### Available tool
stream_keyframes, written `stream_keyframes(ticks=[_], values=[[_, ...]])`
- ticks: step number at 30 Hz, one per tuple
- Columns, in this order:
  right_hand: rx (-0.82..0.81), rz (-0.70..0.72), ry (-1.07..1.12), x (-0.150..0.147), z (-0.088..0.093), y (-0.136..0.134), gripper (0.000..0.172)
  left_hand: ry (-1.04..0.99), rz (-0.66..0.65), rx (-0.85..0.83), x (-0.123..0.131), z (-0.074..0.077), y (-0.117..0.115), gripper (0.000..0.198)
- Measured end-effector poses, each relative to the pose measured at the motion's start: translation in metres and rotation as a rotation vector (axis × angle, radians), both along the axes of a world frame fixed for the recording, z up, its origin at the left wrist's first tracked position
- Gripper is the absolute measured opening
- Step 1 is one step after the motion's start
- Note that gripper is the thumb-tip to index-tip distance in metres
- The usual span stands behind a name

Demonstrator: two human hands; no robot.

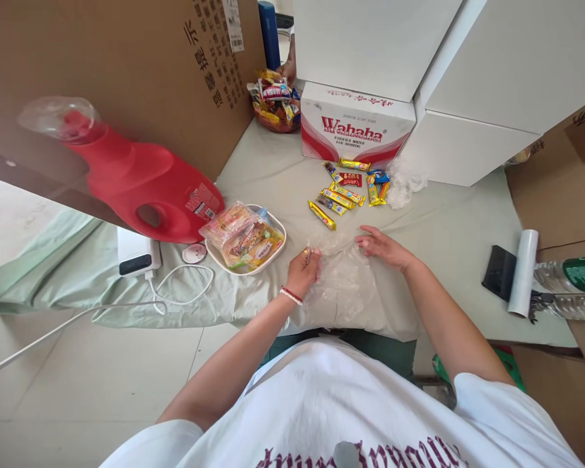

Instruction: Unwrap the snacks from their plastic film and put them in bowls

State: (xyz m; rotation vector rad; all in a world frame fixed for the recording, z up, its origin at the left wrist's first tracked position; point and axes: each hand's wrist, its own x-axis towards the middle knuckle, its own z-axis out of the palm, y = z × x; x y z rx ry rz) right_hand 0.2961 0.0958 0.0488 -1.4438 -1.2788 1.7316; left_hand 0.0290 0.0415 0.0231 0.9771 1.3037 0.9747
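A clear plastic bag (344,281) is stretched between my two hands at the front of the cloth-covered table. My left hand (303,270), with bracelets at the wrist, is closed on the bag's left edge. At the bag's upper right edge, my right hand (383,247) pinches the film, its index finger stretched out. Just beyond lie several small wrapped snacks (344,195), mostly yellow, with a red packet (351,179) among them. To the left of my left hand stands a white basket (283,242) holding larger snack packets (253,244).
A red detergent bottle (151,172), a power bank (137,253) and its white cable (209,286) are on the left. Behind the snacks stand a Wahaha box (355,123), a crumpled plastic bag (407,182) and a full snack bowl (275,107). Plastic bottles (575,276) and a white roll (523,273) lie right.
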Motion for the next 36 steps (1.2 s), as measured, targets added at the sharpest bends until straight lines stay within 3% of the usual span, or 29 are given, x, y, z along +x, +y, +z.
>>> stream_keyframes(ticks=[2,3,6,8,11,14,18,20,22,24,26,30,33,36], values=[[0.034,0.148,-0.001,-0.017,-0.001,-0.001,0.094,-0.056,-0.076,0.02,0.002,0.004,-0.004,0.055],[0.024,0.217,-0.006,-0.022,-0.001,-0.001,0.095,-0.088,-0.121,0.026,0.002,0.005,-0.005,0.059],[-0.034,0.312,-0.014,-0.017,0.0,0.002,0.065,-0.118,-0.17,0.006,-0.003,0.004,-0.003,0.066],[-0.074,0.275,0.006,-0.001,0.003,0.006,0.048,-0.052,-0.084,-0.029,-0.008,-0.001,0.002,0.065],[-0.173,0.123,0.062,0.025,0.008,0.012,0.045,0.107,0.059,-0.041,-0.016,-0.01,0.012,0.057],[-0.175,-0.095,0.031,0.039,0.007,0.023,0.041,0.377,0.167,0.09,-0.018,-0.017,0.018,0.046],[0.03,-0.285,-0.295,0.033,0.008,0.037,0.019,0.844,0.337,0.495,-0.011,-0.016,0.008,0.042],[0.284,-0.361,-0.577,0.022,0.015,0.034,0.007,0.984,0.334,0.66,-0.008,-0.012,-0.002,0.039],[0.597,-0.379,-0.778,0.006,0.024,0.018,0.014,1.047,0.245,0.747,-0.01,-0.007,-0.013,0.025],[0.822,-0.274,-0.806,-0.015,0.03,-0.012,0.022,1.081,0.079,0.792,-0.015,-0.003,-0.02,0.018],[0.936,-0.05,-0.735,-0.035,0.028,-0.051,0.026,1.136,-0.082,0.803,-0.02,-0.001,-0.022,0.022],[1.07,0.41,-0.723,-0.051,-0.001,-0.121,0.037,1.235,-0.163,0.655,-0.025,-0.005,-0.011,0.039],[1.009,0.447,-0.861,-0.033,-0.024,-0.146,0.049,1.22,-0.169,0.581,-0.02,-0.011,0.001,0.05],[0.941,0.399,-0.944,-0.011,-0.032,-0.149,0.058,1.171,-0.081,0.655,-0.011,-0.015,0.006,0.055]])
